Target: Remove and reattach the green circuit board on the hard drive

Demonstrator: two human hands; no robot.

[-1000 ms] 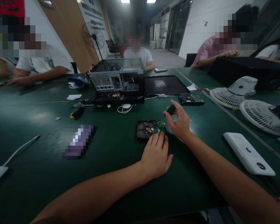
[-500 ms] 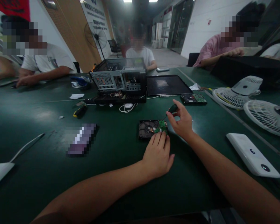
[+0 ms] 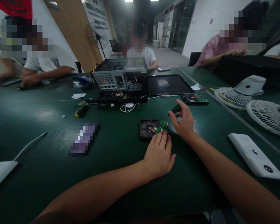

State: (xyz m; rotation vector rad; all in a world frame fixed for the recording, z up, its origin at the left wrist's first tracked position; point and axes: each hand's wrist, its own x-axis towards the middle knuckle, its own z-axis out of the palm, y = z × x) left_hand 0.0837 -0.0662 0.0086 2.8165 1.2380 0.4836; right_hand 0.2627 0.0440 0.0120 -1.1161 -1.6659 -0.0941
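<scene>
A black hard drive with a green circuit board lies on the dark green table in front of me. My left hand rests flat at the drive's near edge, fingertips pressing on the circuit board. My right hand pinches the dark handle of a small screwdriver, whose tip points down at the board's right corner.
An open computer case and its black side panel lie behind the drive, with a second hard drive to the right. Two white fans and a white device lie at right. A yellow-black screwdriver lies left. Several people sit around.
Both hands stay on the drive and the screwdriver. The view has shifted slightly, so everything sits a little further right in the picture.
</scene>
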